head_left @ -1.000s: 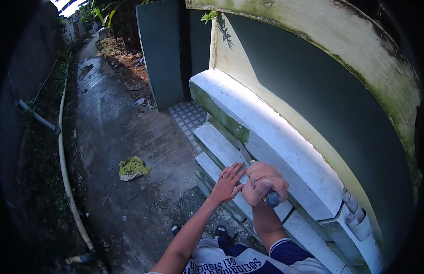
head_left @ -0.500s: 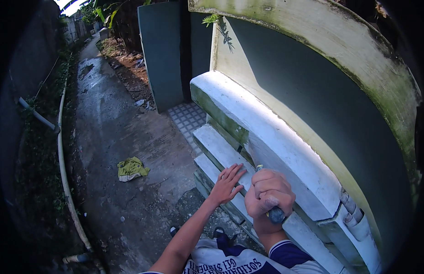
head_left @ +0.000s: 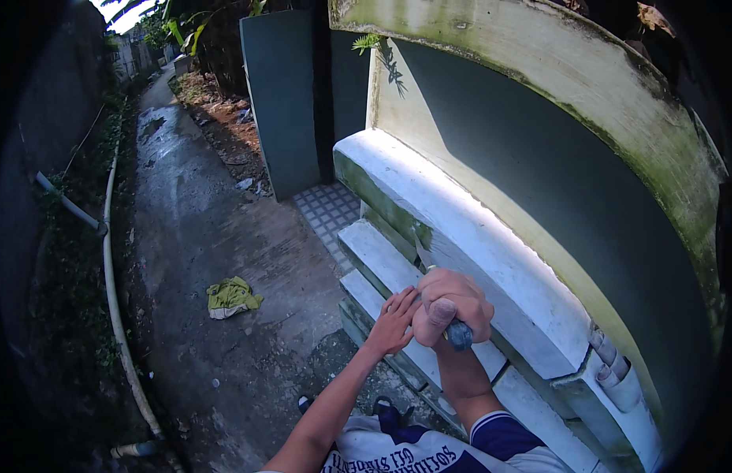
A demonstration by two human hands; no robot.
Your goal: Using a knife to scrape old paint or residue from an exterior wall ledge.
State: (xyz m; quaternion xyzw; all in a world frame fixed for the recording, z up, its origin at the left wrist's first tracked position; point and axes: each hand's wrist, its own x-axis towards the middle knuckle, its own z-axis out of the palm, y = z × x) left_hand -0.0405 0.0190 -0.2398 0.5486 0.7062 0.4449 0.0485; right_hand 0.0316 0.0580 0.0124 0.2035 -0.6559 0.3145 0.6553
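Head view, item one: hand scraper point(head_left: 423, 254), narrow metal blade, dark rounded handle end; located at the front face of the upper ledge point(head_left: 476, 229), blade pointing towards the ledge's far end, beside the boundary between green growth and paler surface. Whether the blade edge touches the face cannot be told.

Right hand point(head_left: 453, 306): closed in a fist round the scraper's handle, thumb uppermost, handle end protruding towards the wearer.

Left hand point(head_left: 393, 322): open, empty, fingers extended over the white middle step point(head_left: 379, 252), fingertips just beside the right hand; contact between the two cannot be told.

Upper ledge: masonry, white top, front face green towards its far end. Middle step: directly below, parallel. Pipe stubs point(head_left: 609, 359): short, clustered at the ledge's near right end.

Wall point(head_left: 563, 181): dark green, curved by the lens, behind the ledge. Tiled floor point(head_left: 328, 209): grey checked, beyond the ledge's far end.

Cloth point(head_left: 233, 298): yellow-green, crumpled, on the concrete path point(head_left: 181, 252), well apart from the steps. Long pipe point(head_left: 112, 292): pale, along the path's left edge.
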